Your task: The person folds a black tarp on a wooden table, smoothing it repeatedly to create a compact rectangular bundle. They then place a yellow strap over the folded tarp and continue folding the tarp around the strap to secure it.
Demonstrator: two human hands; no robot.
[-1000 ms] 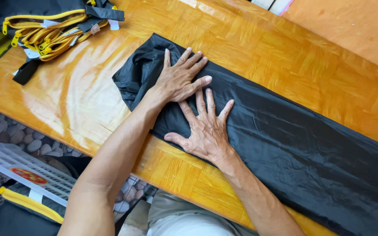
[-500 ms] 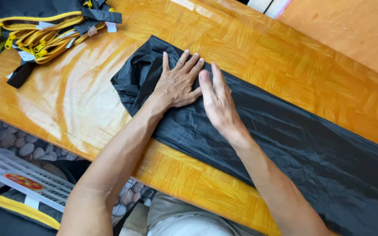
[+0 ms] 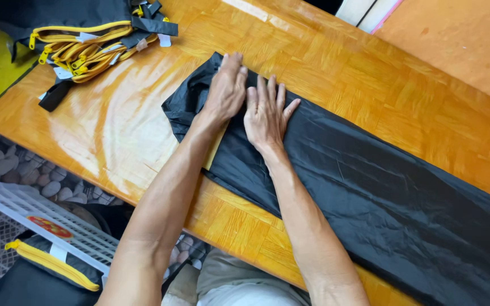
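A glossy wooden parquet table (image 3: 336, 56) bears a long black fabric sheet (image 3: 381, 192) and black-and-yellow zippered bags (image 3: 86, 34).

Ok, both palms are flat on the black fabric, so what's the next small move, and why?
Probably sweep the right hand rightward along the black nylon fabric: the left hand already pins its crumpled end, and wrinkles run down the long strip across the wooden table.

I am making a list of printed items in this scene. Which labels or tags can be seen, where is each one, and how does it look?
Small white tags: on the black and yellow zipper pieces, table's far left corner; rectangular.
Red oval sticker: on the white plastic rack below the table edge; yellow marks.
White tag: on the yellow-edged black bag, bottom left; small, rectangular.
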